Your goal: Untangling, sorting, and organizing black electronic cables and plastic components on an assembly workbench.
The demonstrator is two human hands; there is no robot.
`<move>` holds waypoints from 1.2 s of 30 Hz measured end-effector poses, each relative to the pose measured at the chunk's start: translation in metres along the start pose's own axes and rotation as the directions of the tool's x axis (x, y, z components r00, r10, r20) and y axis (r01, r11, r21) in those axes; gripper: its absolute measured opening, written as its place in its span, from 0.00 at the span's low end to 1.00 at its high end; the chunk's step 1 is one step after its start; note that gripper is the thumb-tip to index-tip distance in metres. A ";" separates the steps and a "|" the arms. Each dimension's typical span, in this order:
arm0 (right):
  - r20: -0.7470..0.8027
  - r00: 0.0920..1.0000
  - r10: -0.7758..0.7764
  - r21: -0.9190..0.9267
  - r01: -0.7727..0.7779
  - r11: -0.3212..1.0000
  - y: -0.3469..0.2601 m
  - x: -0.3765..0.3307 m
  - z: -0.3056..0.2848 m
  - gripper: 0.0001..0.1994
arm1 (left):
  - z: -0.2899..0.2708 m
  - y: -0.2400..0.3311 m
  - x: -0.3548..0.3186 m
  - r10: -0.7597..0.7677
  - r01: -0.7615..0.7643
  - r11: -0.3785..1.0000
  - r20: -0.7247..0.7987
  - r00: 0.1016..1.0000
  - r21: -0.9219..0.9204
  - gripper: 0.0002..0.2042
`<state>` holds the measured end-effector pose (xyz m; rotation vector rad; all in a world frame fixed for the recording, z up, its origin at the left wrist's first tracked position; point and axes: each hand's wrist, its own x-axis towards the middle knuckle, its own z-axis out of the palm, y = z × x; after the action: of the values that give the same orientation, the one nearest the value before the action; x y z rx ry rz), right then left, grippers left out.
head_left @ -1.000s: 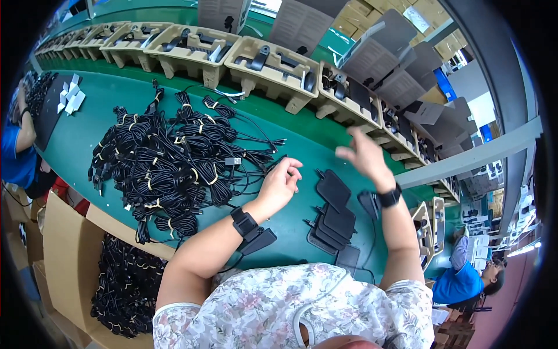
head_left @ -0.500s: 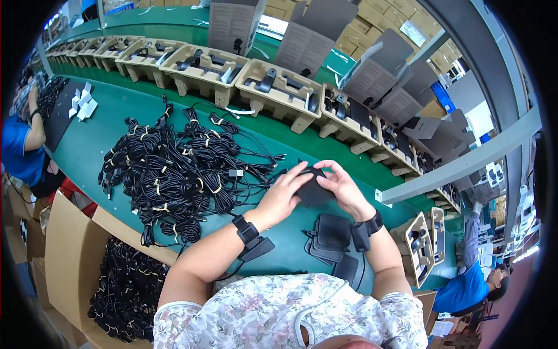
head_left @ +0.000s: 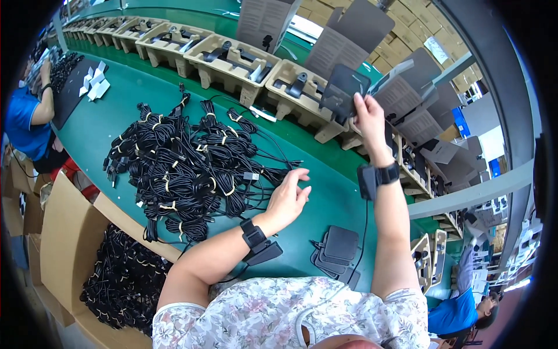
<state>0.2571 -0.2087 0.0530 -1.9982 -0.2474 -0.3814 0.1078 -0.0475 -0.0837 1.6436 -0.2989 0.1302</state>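
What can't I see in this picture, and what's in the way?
All in the head view:
- Part of the tan tray: hidden behind the black pad in the right hand.
- Most of the lower pads: covered by the top pad.
- The green table under the cable pile: cables cover it.
- The cardboard box's bottom: cables inside hide it.
- What's in the farthest trays: too small.

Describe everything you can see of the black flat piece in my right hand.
The black flat piece is a thin, squarish panel with rounded corners, seemingly plastic, its face showing pale glints. A short dark stub shows at its lower edge. It's tilted, pinched near its lower right by the right hand's fingers, in front of the tan trays; whether it touches one is unclear.
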 end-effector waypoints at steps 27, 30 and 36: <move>0.705 0.643 -0.299 -0.512 0.753 0.413 -0.001 -0.008 0.195 0.14 | 0.001 -0.005 0.000 0.044 -0.098 0.966 0.226 0.973 0.238 0.11; 0.687 0.700 -0.194 -0.492 0.644 0.586 -0.003 -0.012 0.181 0.11 | 0.009 -0.013 0.001 0.121 -0.165 0.961 0.195 0.973 0.223 0.10; 0.616 0.786 0.059 0.331 -0.326 0.886 -0.033 -0.047 0.118 0.07 | -0.001 0.004 -0.001 0.041 -0.040 0.999 0.220 0.975 -0.010 0.11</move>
<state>0.2206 -0.0888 0.0149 -1.6299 -0.4627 0.4303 0.1058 -0.0470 -0.0796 1.6494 -0.5014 -0.0224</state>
